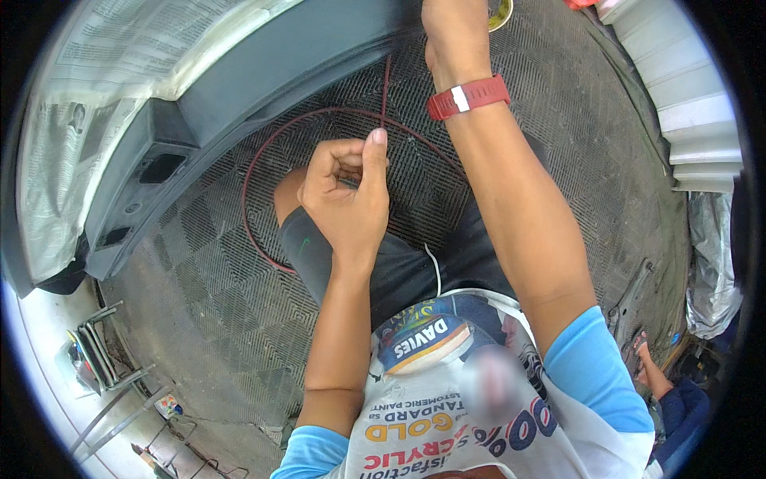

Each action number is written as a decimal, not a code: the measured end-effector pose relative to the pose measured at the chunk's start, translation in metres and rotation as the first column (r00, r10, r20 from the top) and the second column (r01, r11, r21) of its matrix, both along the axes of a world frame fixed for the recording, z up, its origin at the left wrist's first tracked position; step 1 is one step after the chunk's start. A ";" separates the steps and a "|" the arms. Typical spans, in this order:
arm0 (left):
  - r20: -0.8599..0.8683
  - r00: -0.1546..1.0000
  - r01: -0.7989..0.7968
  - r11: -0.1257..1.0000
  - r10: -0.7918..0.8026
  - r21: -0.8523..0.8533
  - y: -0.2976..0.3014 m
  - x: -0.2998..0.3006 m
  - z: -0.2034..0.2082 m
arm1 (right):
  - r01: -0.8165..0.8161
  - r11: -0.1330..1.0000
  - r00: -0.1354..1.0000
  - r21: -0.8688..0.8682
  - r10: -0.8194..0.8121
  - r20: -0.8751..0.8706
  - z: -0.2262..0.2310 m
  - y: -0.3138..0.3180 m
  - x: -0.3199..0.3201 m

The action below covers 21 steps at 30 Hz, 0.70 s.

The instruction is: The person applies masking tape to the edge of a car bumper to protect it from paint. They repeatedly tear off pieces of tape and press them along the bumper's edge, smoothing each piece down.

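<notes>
My left hand [349,184] is raised above my left knee. Its fingers curl in and the thumb lies against them; anything between them is hidden. My right hand [456,30] reaches up to the top edge, beside the end of a grey vehicle panel [279,60], which looks like a bumper. A red band [469,97] circles that wrist, and the fingers are cut off by the frame or blurred. Newspaper [120,52] and clear film cover part of the panel's far side. Under my left hand a thin red hose [249,180] loops over the floor.
The floor [199,319] is dark and ribbed. Near my right hand stands a round yellow-rimmed container [501,14]. Corrugated metal sheeting [678,80] lines the right, above silvery sheeting [710,271]. Another person's leg [658,375] shows lower right; a metal frame [120,399] stands lower left.
</notes>
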<state>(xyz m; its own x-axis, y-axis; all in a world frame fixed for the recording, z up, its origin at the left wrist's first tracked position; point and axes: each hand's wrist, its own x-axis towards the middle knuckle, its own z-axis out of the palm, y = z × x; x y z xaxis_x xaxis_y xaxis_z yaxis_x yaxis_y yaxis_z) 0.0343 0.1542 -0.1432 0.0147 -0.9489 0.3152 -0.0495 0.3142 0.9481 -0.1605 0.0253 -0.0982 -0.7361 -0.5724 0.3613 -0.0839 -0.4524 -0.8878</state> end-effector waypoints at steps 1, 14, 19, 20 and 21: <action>-0.028 0.999 0.028 0.999 -0.027 0.026 0.001 0.002 -0.001 | -0.021 1.000 0.999 -0.009 0.021 0.041 -0.002 -0.003 -0.003; -0.003 0.958 0.278 0.926 -0.287 0.256 -0.020 0.029 0.005 | -0.188 0.952 0.898 0.242 0.266 -0.351 -0.010 0.112 0.027; -0.064 0.923 0.384 0.901 -0.380 0.203 -0.026 0.026 -0.003 | -0.574 0.704 0.773 0.419 0.635 -0.010 -0.010 0.179 0.060; -0.077 0.906 0.422 0.882 -0.416 0.208 -0.027 0.025 -0.004 | -0.560 0.691 0.748 0.457 0.659 -0.078 -0.012 0.180 0.059; -0.064 0.900 0.435 0.881 -0.431 0.186 -0.027 0.025 -0.006 | -0.543 0.678 0.717 0.495 0.681 -0.146 -0.018 0.182 0.057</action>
<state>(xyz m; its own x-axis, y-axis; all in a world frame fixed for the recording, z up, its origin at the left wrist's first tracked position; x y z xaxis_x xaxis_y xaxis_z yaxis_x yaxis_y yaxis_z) 0.0595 0.1271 -0.1490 -0.4069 -0.9040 0.1313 0.0693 0.1127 0.9912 -0.1036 0.2076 -0.1159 -0.0597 -0.9893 0.1334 -0.2013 -0.1190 -0.9723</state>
